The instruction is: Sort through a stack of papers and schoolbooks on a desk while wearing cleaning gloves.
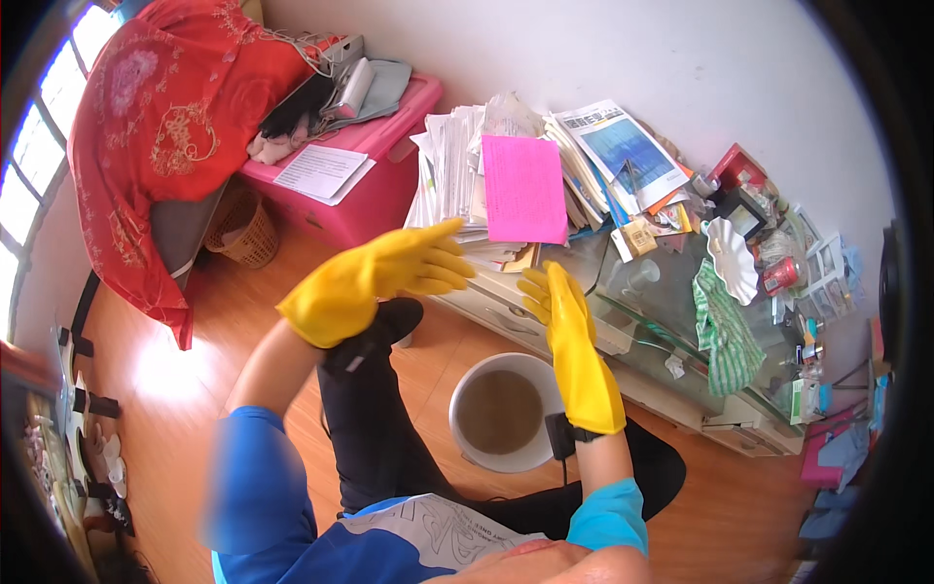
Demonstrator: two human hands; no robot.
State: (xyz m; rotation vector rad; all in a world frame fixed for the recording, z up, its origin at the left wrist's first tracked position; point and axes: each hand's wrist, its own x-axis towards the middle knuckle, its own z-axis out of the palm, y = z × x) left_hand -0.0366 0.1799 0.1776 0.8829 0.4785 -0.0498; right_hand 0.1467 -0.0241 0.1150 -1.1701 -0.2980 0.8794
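Note:
Both my hands wear yellow rubber gloves and hold nothing. My left hand is raised with fingers stretched, just in front of stacked papers and a bright pink sheet. Its palm faces inward. My right hand points up toward the cabinet, fingers extended, with a gap between it and my left hand. Below the hands, a white bucket stands on the floor between my legs. Murky brownish water fills part of it. Around my right wrist is a black strap with a small device.
A low cabinet with a glass top carries a green striped cloth, a white scalloped dish, a red can and clutter. Left of it stand a pink storage box, a wicker basket and a red embroidered cloth.

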